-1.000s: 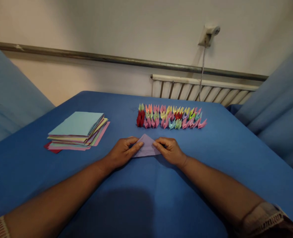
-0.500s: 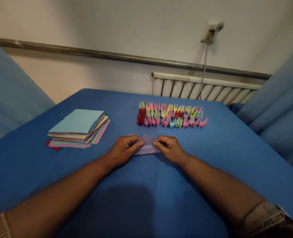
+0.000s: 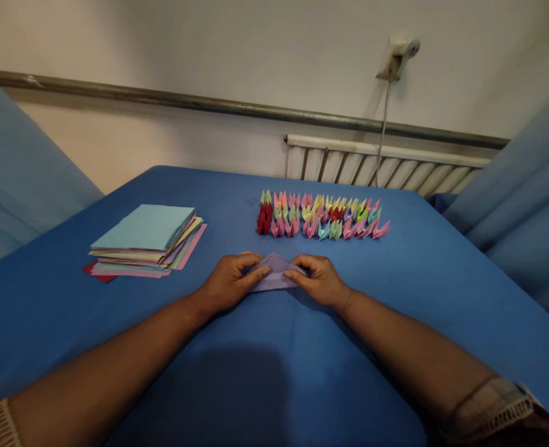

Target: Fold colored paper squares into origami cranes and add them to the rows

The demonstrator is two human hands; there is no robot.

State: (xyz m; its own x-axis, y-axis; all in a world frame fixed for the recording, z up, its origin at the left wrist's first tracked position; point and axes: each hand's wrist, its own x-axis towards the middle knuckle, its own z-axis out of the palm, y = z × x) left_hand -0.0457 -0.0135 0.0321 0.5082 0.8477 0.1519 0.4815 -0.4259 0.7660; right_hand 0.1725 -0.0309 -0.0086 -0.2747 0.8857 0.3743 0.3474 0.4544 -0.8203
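A lilac sheet of paper [image 3: 276, 273], folded to a triangle, lies on the blue table [image 3: 274, 372] in front of me. My left hand [image 3: 230, 282] pinches its left edge between thumb and forefinger. My right hand [image 3: 318, 279] pinches the right edge and bends it inward over the sheet. Both hands rest on the cloth with fingers closed on the paper.
A stack of coloured square sheets [image 3: 146, 242] with a pale blue one on top lies at the left. Several small folded paper pieces [image 3: 321, 217] stand in rows behind my hands. A radiator [image 3: 381, 164] and a wall rail are beyond the far edge.
The triangle's tip has come down and the right edge is now bent inward under my right fingers. My view has shifted slightly; my left hand has hardly moved.
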